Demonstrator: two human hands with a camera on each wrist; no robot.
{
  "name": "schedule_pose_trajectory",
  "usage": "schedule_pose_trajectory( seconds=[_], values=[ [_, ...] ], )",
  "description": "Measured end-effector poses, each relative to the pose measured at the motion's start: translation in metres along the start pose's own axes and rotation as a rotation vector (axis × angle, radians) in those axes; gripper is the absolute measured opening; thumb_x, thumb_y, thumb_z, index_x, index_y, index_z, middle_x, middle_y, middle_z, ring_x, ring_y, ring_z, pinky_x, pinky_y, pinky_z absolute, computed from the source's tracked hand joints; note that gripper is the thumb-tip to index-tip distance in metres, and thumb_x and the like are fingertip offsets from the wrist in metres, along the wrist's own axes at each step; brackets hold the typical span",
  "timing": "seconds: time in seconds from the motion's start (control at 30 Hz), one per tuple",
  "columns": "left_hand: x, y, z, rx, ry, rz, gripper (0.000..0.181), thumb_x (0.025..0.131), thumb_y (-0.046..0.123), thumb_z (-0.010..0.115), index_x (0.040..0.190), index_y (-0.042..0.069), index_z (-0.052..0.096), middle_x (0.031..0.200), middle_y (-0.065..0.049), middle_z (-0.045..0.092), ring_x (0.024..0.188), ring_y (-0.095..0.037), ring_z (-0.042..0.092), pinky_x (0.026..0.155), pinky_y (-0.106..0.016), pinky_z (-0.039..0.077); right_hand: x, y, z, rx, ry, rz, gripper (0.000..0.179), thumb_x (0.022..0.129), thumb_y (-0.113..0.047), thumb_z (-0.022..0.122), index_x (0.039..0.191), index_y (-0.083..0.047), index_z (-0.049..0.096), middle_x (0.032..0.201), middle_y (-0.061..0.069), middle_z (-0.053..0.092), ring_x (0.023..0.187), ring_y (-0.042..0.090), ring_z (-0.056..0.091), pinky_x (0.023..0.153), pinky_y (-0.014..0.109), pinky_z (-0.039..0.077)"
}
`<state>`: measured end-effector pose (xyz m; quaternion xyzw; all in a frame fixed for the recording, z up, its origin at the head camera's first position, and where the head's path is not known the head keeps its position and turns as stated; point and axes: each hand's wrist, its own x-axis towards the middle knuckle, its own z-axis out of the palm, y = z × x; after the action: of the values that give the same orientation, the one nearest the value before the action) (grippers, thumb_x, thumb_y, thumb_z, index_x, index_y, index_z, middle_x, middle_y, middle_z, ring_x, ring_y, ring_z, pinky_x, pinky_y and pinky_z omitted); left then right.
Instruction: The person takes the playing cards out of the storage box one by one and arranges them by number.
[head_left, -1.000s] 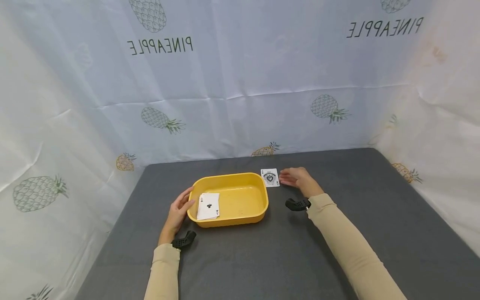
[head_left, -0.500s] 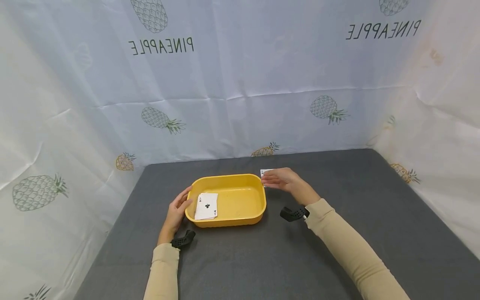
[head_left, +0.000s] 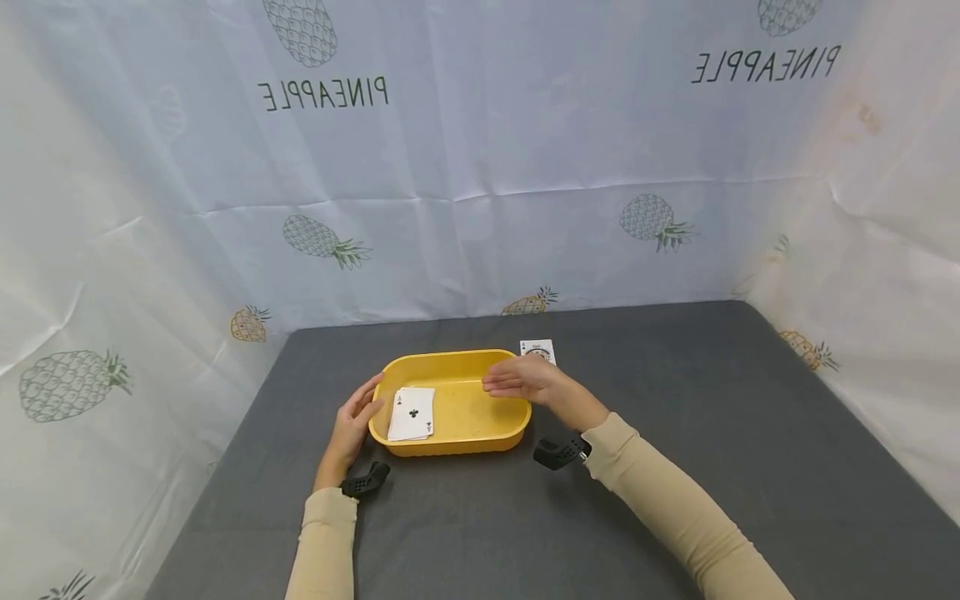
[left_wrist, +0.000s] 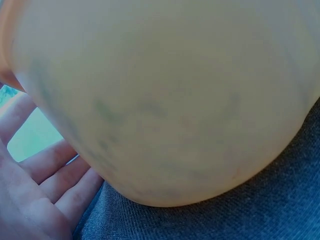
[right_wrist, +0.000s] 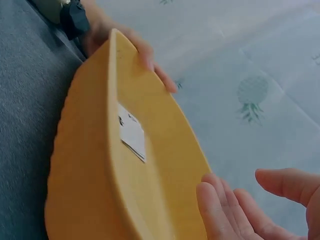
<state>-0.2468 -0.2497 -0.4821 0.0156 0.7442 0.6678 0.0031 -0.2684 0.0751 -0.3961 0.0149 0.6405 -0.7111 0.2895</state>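
Note:
A yellow plastic tray (head_left: pixel 468 422) sits on the dark cloth, with a small stack of playing cards (head_left: pixel 410 414), ace of clubs uppermost, at its left end. My left hand (head_left: pixel 352 427) holds the tray's left rim; the left wrist view has its fingers against the outer wall (left_wrist: pixel 165 130). Over the tray's right end hovers my right hand (head_left: pixel 536 385), fingers extended and thumb apart; the right wrist view shows nothing between them. Behind it, beyond the tray's right back corner, lies another playing card (head_left: pixel 537 346), its lower part hidden by the hand.
Dark grey cloth (head_left: pixel 465 525) covers the table. White curtains (head_left: pixel 465 250) printed with pineapples hang behind and at both sides. Black wrist devices (head_left: pixel 366 482) sit on both forearms.
My right hand has moved left from beside the lone card, across it, to above the tray's right end. The card stays on the table. My left hand keeps its hold.

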Motion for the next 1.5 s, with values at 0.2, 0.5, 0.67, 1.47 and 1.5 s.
schedule_pose_trajectory(
  seconds=[0.2, 0.5, 0.67, 1.47, 1.5],
  values=[
    [0.001, -0.001, -0.001, -0.011, -0.008, 0.006, 0.051, 0.099, 0.015, 0.052, 0.147, 0.012, 0.039, 0.150, -0.020, 0.040, 0.106, 0.013, 0.055, 0.088, -0.008, 0.047, 0.011, 0.009, 0.019, -0.042, -0.022, -0.017, 0.038, 0.095, -0.008, 0.056, 0.128, 0.012, 0.055, 0.130, 0.027, 0.060, 0.113, 0.032, 0.066, 0.107, 0.047, 0.043],
    [0.001, -0.004, 0.000, -0.017, -0.001, 0.022, 0.050, 0.098, 0.017, 0.054, 0.146, 0.011, 0.042, 0.129, 0.004, 0.054, 0.107, 0.009, 0.056, 0.089, -0.010, 0.047, 0.034, 0.022, 0.043, 0.008, 0.056, 0.073, 0.036, 0.091, 0.000, 0.059, 0.124, 0.015, 0.056, 0.093, 0.019, 0.073, 0.076, 0.019, 0.071, 0.090, 0.040, 0.055],
    [0.002, -0.003, 0.000, -0.011, -0.004, 0.013, 0.050, 0.098, 0.016, 0.053, 0.146, 0.012, 0.040, 0.144, -0.013, 0.047, 0.106, 0.012, 0.055, 0.089, -0.009, 0.046, 0.039, 0.030, 0.054, 0.032, 0.064, 0.110, 0.034, 0.090, 0.001, 0.060, 0.121, 0.015, 0.058, 0.120, 0.032, 0.063, 0.085, 0.027, 0.072, 0.090, 0.040, 0.055],
    [0.000, -0.002, 0.001, -0.001, 0.003, 0.007, 0.049, 0.099, 0.015, 0.052, 0.146, 0.012, 0.040, 0.147, -0.021, 0.043, 0.105, 0.012, 0.055, 0.088, -0.008, 0.046, 0.043, 0.041, 0.087, 0.139, 0.060, 0.176, 0.034, 0.091, -0.006, 0.059, 0.122, 0.010, 0.058, 0.127, 0.031, 0.059, 0.114, 0.037, 0.064, 0.099, 0.044, 0.051],
    [0.000, -0.002, 0.001, -0.002, 0.003, 0.009, 0.049, 0.099, 0.015, 0.052, 0.146, 0.012, 0.040, 0.147, -0.021, 0.043, 0.105, 0.012, 0.055, 0.088, -0.009, 0.046, 0.044, 0.040, 0.088, 0.154, 0.064, 0.185, 0.035, 0.091, -0.005, 0.060, 0.122, 0.011, 0.058, 0.127, 0.031, 0.060, 0.113, 0.037, 0.064, 0.098, 0.044, 0.051]
  ],
)
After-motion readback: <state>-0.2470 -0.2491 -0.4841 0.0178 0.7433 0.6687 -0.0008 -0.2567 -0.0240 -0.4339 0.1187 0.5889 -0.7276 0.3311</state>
